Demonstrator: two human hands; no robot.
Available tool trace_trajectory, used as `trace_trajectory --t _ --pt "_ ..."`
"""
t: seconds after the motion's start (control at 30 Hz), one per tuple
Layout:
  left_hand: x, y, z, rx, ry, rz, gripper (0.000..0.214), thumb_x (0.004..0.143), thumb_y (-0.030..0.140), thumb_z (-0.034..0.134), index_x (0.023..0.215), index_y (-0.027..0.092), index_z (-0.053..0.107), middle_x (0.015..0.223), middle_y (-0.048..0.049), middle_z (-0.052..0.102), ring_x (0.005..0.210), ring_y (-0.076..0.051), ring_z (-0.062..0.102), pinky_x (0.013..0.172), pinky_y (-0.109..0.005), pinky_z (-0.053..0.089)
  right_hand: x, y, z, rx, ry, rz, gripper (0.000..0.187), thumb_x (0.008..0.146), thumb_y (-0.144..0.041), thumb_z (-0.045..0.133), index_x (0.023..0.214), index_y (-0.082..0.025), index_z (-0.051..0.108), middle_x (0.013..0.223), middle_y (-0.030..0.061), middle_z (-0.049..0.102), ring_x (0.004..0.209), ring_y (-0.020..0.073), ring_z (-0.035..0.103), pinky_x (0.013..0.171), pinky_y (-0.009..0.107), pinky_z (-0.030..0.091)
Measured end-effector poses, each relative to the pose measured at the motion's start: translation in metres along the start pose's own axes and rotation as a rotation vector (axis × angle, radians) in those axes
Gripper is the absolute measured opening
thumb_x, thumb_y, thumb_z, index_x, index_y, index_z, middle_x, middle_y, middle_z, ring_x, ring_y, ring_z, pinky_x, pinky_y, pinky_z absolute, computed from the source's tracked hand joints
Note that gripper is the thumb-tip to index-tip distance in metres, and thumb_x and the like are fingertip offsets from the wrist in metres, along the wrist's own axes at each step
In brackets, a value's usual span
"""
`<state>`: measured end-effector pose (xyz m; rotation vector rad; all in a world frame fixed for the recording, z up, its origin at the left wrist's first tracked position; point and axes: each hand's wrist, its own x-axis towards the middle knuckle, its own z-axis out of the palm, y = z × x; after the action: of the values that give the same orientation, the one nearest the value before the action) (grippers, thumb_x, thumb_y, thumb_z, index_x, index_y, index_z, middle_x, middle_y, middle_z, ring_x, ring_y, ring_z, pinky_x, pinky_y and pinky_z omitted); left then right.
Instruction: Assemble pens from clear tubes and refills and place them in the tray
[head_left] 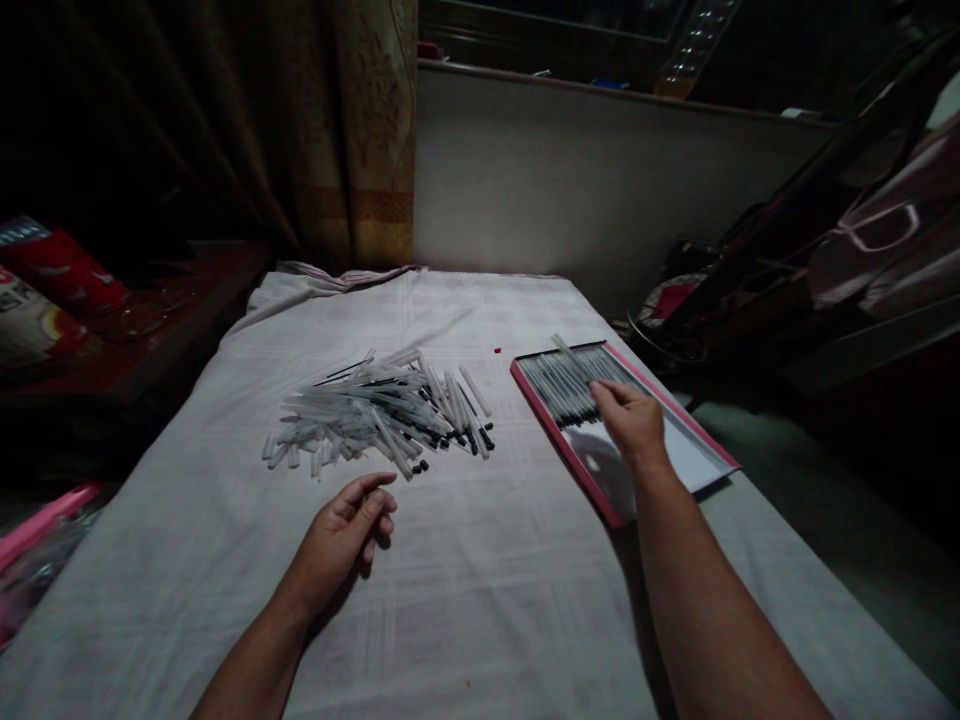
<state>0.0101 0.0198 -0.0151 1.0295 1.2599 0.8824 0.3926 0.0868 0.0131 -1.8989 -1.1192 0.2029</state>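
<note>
My right hand (630, 415) is over a shallow pink-edged box (566, 460), its fingers pinched on a slim translucent tube (562, 348) that slants toward the far edge. Similar tubes with dark ends (551, 385) lie side by side in the far part of the box; white lining shows in the near part. My left hand (356, 515) hovers low over the cloth with loosely bent fingers, the forefinger extended, and nothing visible in it. Just beyond it spreads a loose pile of clear tubes, thin dark-ended sticks and short pieces (367, 400). Small black caps (421, 467) lie at its near edge.
A white cloth (480, 590) covers the table. One tiny red piece (497, 351) lies between pile and box. At left stands a dark side table with a red package (64, 265); a pink-rimmed container (45, 520) is below. A curtain (375, 130) and wall are behind.
</note>
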Motion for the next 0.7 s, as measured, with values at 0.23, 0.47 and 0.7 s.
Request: trace_trajectory --t 0.23,0.47,0.7 --pt "0.002 -0.007 0.000 0.013 0.014 0.012 0.064 0.071 0.067 0.070 0.111 0.018 0.062 0.073 0.0011 0.063 0.043 -0.007 0.047 0.033 -0.018 0.038 0.055 0.031 0.001 -0.505 -0.049 0.220 0.038 0.085 -0.038 0.056 0.108 -0.019 0.080 0.111 0.0153 0.076 0.101 0.0329 0.070 0.078 0.038 0.052" --pt "0.000 -0.002 0.002 0.024 0.022 -0.004 0.065 0.069 0.068 0.072 0.109 0.018 0.064 0.072 0.0011 0.063 0.043 -0.007 0.047 0.032 -0.018 0.038 0.053 0.034 0.014 -0.609 -0.102 0.206 0.039 0.088 -0.041 0.054 0.113 -0.023 0.078 0.114 0.0141 0.075 0.105 0.0319 0.068 0.082 0.038 0.052" --pt "0.000 -0.003 0.001 0.016 0.037 0.007 0.060 0.069 0.065 0.072 0.107 0.018 0.064 0.073 0.0007 0.062 0.046 -0.008 0.051 0.033 -0.018 0.038 0.049 0.024 0.010 -0.640 -0.143 0.166 0.039 0.090 -0.036 0.053 0.116 -0.021 0.077 0.117 0.0145 0.074 0.109 0.0336 0.067 0.085 0.040 0.051"
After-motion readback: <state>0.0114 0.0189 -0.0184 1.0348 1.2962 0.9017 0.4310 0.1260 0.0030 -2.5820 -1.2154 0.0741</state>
